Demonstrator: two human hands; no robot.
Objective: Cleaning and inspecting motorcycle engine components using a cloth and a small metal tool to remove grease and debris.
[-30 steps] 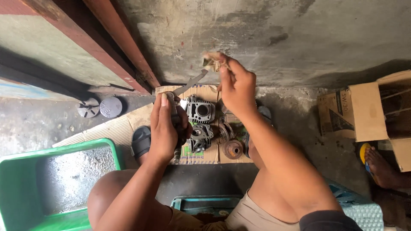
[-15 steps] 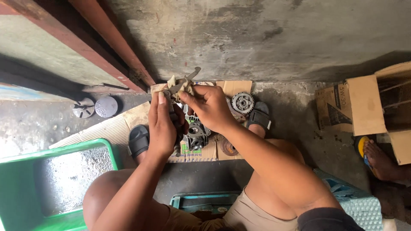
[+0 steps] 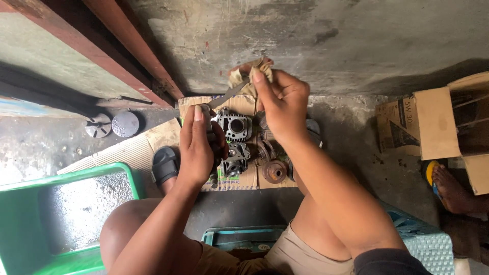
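Left hand fisted, fingers curled; right hand raised, fingers pinched

Open brown cardboard box stands at right, printed flap leftward.

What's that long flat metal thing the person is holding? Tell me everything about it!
It is a thin, flat, grey metal blade, dull and a bit grimy, like a file or knife. It tilts up to the right above the engine parts. The left hand grips its lower end. The right hand pinches a dirty tan rag around its upper end.
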